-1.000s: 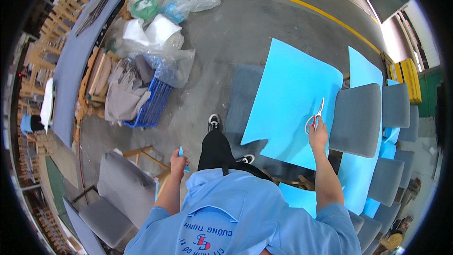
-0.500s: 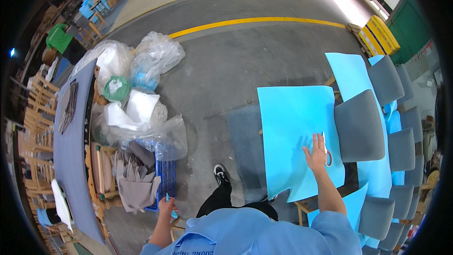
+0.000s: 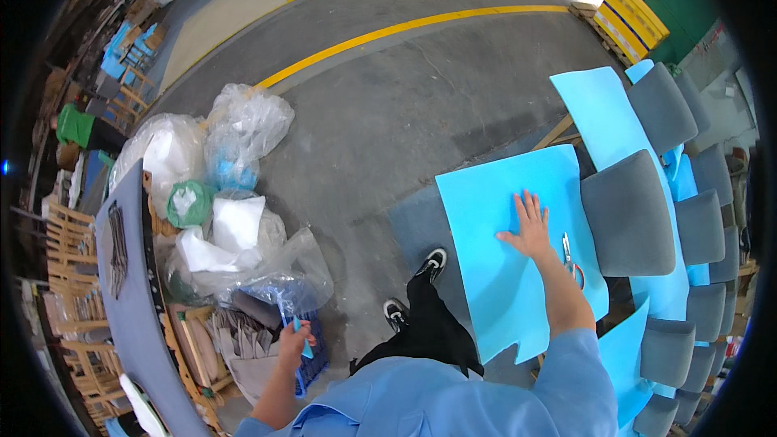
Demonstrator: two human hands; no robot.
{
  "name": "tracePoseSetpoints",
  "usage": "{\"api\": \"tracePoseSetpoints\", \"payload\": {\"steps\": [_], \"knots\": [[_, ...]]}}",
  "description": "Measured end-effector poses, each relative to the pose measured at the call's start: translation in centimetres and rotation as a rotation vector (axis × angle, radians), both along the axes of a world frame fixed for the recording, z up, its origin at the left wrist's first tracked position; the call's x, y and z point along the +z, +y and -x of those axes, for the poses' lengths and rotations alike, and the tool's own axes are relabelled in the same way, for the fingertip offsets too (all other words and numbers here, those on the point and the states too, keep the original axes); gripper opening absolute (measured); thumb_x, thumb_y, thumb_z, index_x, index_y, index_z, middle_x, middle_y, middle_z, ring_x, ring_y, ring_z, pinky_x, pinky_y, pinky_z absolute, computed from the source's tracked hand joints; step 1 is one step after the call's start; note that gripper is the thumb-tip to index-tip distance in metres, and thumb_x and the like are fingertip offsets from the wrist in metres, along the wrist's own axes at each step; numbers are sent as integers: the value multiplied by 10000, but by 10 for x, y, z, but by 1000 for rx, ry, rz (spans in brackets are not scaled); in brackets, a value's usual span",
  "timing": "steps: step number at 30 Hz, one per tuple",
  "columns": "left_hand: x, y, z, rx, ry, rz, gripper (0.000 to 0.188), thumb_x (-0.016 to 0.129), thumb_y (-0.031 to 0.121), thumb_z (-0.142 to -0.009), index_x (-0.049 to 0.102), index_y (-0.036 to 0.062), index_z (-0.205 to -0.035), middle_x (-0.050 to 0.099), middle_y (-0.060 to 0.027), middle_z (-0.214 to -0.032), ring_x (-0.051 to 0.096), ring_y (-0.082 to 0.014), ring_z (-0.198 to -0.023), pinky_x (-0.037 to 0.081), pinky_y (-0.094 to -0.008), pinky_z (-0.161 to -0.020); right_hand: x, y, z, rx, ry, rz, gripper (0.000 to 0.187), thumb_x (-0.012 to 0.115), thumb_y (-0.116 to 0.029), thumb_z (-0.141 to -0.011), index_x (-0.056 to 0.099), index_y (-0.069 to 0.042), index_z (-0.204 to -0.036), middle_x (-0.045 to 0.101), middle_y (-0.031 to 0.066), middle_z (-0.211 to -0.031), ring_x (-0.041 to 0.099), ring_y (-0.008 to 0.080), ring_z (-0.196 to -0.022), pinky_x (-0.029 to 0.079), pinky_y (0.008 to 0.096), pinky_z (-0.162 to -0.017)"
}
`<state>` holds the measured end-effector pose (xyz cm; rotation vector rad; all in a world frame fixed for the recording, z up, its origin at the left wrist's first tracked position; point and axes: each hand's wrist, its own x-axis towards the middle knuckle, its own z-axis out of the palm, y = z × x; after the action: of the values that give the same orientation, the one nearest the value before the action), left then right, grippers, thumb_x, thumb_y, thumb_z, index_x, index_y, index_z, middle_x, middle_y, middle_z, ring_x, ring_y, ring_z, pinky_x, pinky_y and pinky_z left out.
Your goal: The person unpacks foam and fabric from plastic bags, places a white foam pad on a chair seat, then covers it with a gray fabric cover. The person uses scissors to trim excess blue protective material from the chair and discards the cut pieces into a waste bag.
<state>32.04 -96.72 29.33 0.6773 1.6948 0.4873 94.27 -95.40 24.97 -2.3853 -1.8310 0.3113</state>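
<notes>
The right hand [image 3: 530, 231] lies flat on the blue sheet [image 3: 502, 218], fingers spread apart and palm down, gripping nothing. The sheet is the landmark here: a large light-blue rectangle spread over a low surface, its near edge notched at the corner closest to the person. Scissors [image 3: 569, 257] rest on the sheet just right of the right wrist, touching the sheet but apart from the hand. To the right of the sheet stands a row of grey seat cushions [image 3: 627, 214], the nearest one overlapping the sheet's right edge, with more blue sheets [image 3: 599, 105] tucked between and under them. Below the sheet's near-left edge the person's black shoes [image 3: 433, 263] stand on the concrete floor [image 3: 380, 105].

The left hand [image 3: 293, 344] is well to the left of the sheet, closed around a small blue strip [image 3: 301, 338]. It hangs over a blue crate [image 3: 312, 356]. Clear plastic bags [image 3: 235, 186] of white and green scraps are heaped farther left of the sheet, beside a long grey panel [image 3: 133, 291]. A yellow floor line [image 3: 405, 28] runs beyond the sheet's far edge.
</notes>
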Motion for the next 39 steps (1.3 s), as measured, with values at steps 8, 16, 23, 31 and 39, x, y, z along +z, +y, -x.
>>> {"api": "tracePoseSetpoints", "payload": {"steps": [8,16,23,31,39], "knots": [[-5,54,-67,-249,83,153,161,662,129,-980,648,25,-1101,663,-61,-775,658,-159,-640,557,-317,-599,9,71,-3,267,54,280,1123,727,-765,-705,384,-144,-1576,341,163,-1631,188,403,-1553,87,680,-1226],[-42,145,-119,-818,425,-236,335,681,300,-914,664,52,-1138,719,-191,-919,708,-350,-808,560,-423,-741,-8,69,28,234,68,217,750,809,-526,-746,623,-83,-1322,597,117,-1357,445,369,-1390,131,681,-1223],[-63,199,-300,-1117,174,-586,404,775,268,-848,686,157,-1226,690,-139,-1221,669,-379,-1091,551,-427,-884,-22,69,45,141,16,148,583,867,-323,-690,666,-103,-1191,634,81,-1266,502,344,-1313,196,681,-1207],[-102,194,-421,-1392,68,-869,430,807,293,-817,684,154,-1204,691,-77,-1166,683,-279,-1060,448,-499,-944,-29,74,55,44,48,115,386,829,-239,-719,737,-176,-1089,659,24,-1217,517,318,-1301,205,664,-1219],[-125,201,-428,-1590,166,-902,335,779,169,-778,706,192,-1104,720,-28,-1021,680,-248,-1010,427,-442,-880,-25,70,63,-53,48,8,378,822,-235,-740,729,-187,-1103,625,33,-1304,491,325,-1348,230,641,-1217]]}}
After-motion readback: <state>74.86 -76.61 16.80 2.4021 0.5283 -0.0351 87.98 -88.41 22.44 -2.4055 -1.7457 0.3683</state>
